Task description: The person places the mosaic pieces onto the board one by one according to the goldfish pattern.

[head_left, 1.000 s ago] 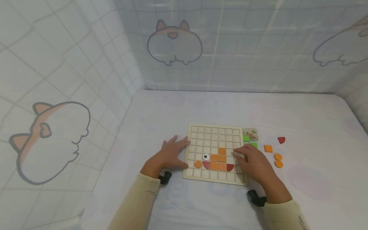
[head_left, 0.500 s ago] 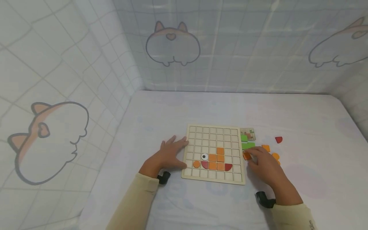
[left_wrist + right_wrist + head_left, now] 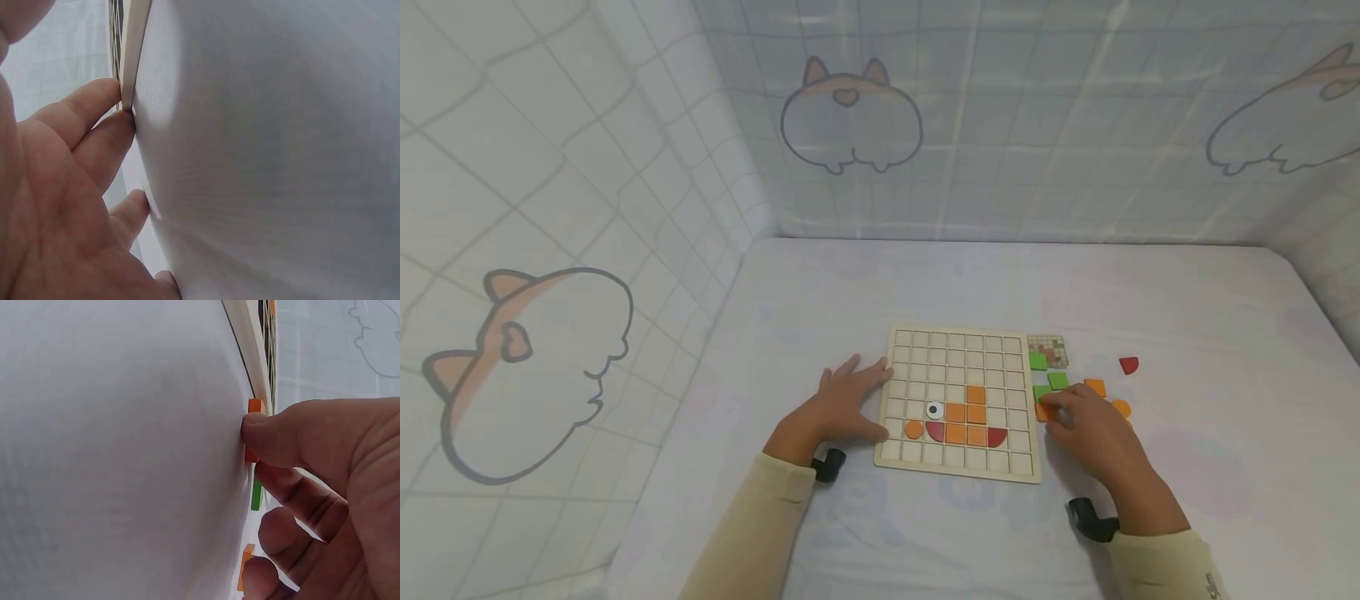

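Note:
A pale wooden grid board [image 3: 955, 350] lies on the white cloth. Set in its cells are several orange square tiles [image 3: 955, 413], two red rounded pieces [image 3: 996, 437], an orange disc [image 3: 913, 429] and an eye disc [image 3: 935, 410]. My left hand [image 3: 847, 404] is spread, thumb and fingertips touching the board's left edge. Just off the right edge, my right hand [image 3: 1093, 433] pinches an orange square tile [image 3: 254, 405] between thumb and fingers. Part of that tile is hidden by the fingers. Green square tiles [image 3: 1057, 381] lie just beyond it.
A small pattern card [image 3: 1048, 350] lies at the board's upper right. Farther right are a red quarter-round piece [image 3: 1128, 365], an orange square [image 3: 1096, 387] and orange discs [image 3: 1121, 408], partly covered by the hand. Patterned cloth walls [image 3: 1015, 125] rise behind and at the left.
My right hand has moved right, from over the board to just beside it, where it holds the orange tile. The green tiles there have spread apart a little. My left hand stays put.

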`<state>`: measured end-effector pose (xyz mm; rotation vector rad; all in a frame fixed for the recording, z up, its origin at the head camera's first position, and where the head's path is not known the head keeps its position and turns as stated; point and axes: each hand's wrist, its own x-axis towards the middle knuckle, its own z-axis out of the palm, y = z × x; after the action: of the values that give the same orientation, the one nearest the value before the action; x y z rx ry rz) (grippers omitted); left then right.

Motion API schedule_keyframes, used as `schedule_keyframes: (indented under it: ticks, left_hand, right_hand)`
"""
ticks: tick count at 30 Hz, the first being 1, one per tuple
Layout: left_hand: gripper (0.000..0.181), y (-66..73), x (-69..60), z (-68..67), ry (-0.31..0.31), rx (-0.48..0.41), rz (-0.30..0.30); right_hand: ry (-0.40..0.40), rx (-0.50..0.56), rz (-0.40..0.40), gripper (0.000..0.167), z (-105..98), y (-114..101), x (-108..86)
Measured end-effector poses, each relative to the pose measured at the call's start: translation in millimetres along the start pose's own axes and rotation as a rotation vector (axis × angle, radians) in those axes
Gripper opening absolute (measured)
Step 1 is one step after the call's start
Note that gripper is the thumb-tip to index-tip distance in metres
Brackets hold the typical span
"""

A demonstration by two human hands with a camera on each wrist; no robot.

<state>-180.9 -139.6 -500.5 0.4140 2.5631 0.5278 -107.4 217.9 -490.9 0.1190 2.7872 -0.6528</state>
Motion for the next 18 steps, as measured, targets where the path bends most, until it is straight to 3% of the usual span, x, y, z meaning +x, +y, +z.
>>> schedule_keyframes:
  ticks: [7,18]
  left_hand:
    - [0.095,0.6,-1.5,-1.4,-0.001,-0.001,0.007]
    - [0.094,2.4,-3.1,-1.3,0.009,-0.019,-0.003]
  right_hand:
    - [0.027,-0.021,-0.032,0.035,1.0,-3.1,-3.1]
    - [-0.017,-0.077,-0.005,0.031,-2.9,-3.1,-3.8]
